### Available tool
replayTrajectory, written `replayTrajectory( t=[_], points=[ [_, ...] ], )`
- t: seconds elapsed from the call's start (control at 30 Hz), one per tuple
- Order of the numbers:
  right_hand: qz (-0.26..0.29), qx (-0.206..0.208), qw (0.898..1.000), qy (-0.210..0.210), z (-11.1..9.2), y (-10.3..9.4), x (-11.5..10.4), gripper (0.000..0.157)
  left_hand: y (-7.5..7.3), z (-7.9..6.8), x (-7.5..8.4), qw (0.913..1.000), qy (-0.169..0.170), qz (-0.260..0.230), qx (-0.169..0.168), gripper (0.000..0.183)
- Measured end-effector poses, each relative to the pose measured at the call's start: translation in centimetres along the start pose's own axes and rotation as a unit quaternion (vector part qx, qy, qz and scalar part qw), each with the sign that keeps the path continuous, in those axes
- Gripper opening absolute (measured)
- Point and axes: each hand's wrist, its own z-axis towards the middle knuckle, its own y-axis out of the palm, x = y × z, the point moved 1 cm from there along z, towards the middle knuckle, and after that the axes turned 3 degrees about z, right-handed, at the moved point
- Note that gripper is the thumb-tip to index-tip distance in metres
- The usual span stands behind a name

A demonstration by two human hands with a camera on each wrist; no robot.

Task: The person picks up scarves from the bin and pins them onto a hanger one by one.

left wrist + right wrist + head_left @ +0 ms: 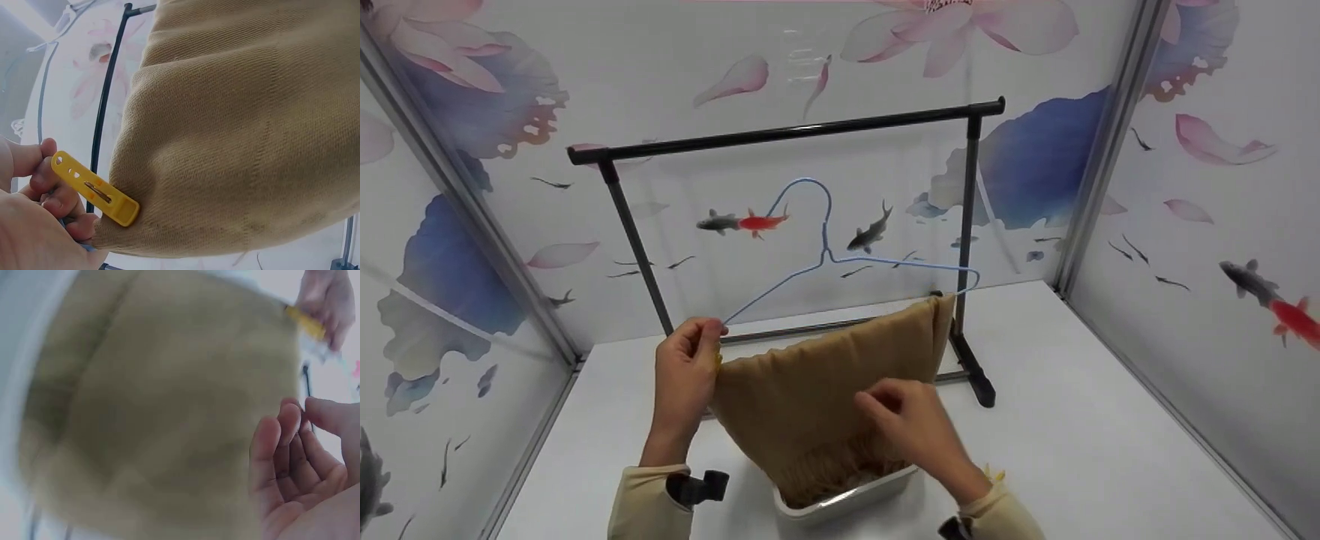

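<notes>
A tan fringed scarf (825,367) hangs folded over the lower bar of a blue wire hanger (900,262). My left hand (686,367) grips the hanger's left corner, with thumb and fingers pinched around the wire. A yellow clothespin (95,188) clips the scarf's edge beside those fingers. My right hand (911,420) is in front of the scarf, fingers loosely curled with nothing between them. In the right wrist view its fingertips (265,433) are apart from the blurred cloth. The scarf's fringe hangs down into a white bin (847,501).
Behind the hanger stands a black garment rack (787,133) with a horizontal top bar. Small yellow pieces (996,474) show on the white table (1095,420) by my right wrist. Printed panels (1207,247) enclose the sides and back.
</notes>
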Motion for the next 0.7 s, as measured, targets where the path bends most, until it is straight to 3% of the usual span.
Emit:
replayTrajectory(
  t=[0.07,0.13,0.2,0.3,0.4,0.5,0.7],
  points=[
    [-0.033,0.003,0.998,0.049,-1.1,-1.8,3.1,0.020,-0.2,0.0,0.0,1.0000,0.004,0.002,-0.001,0.025],
    [-0.075,-0.001,0.990,0.118,-2.1,-3.6,6.3,0.023,-0.3,0.1,0.1,1.0000,0.006,0.003,-0.003,0.025],
    [-0.127,-0.017,0.973,0.193,-3.2,-5.2,9.4,0.030,-0.4,0.1,0.1,1.0000,0.005,0.003,-0.005,0.025],
    [-0.200,-0.052,0.937,0.282,-4.8,-6.5,13.5,0.047,-0.5,0.1,0.2,0.9999,0.010,0.004,-0.005,0.026],
    [-0.223,-0.090,0.913,0.329,-5.7,-6.6,16.1,0.064,-0.5,0.1,0.3,0.9999,0.013,0.007,-0.003,0.026],
    [-0.209,-0.099,0.908,0.350,-5.8,-6.0,17.4,0.062,-0.5,0.1,0.4,0.9999,0.011,0.006,0.000,0.025],
    [-0.205,-0.088,0.923,0.313,-4.9,-5.5,17.8,0.032,-0.2,0.1,0.4,1.0000,0.007,-0.001,0.003,0.025]
  ],
)
